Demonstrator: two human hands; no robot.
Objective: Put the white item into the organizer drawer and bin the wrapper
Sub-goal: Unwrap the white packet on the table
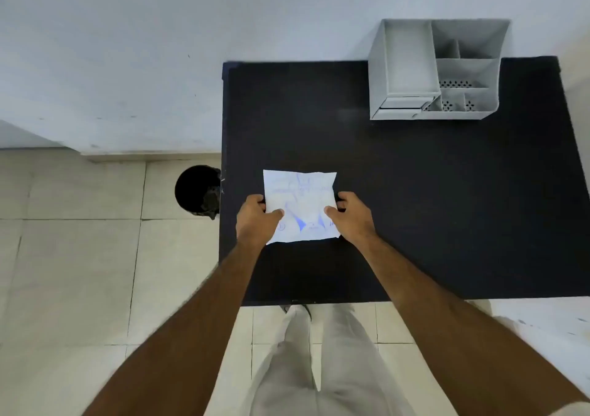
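Leftmost, a round black bin (197, 190) stands on the pale tiled floor, just beside the left edge of the black table (447, 208). On the table's near-left part lies a white wrapper (301, 198) with faint blue print, creased and roughly square. The left hand (255, 219) grips its left edge, thumb pressed on top of the paper and fingers curled under the side. The right hand (349, 216) grips the opposite edge the same way, thumb on the upper face and fingers tucked at the rim. Whether the white item is inside the wrapper cannot be told. Farther right, at the table's far edge against the wall, sits a grey organizer (405, 61), well apart from the hands, with several open compartments and a small drawer (400, 106) at its near-left corner, pulled slightly out.
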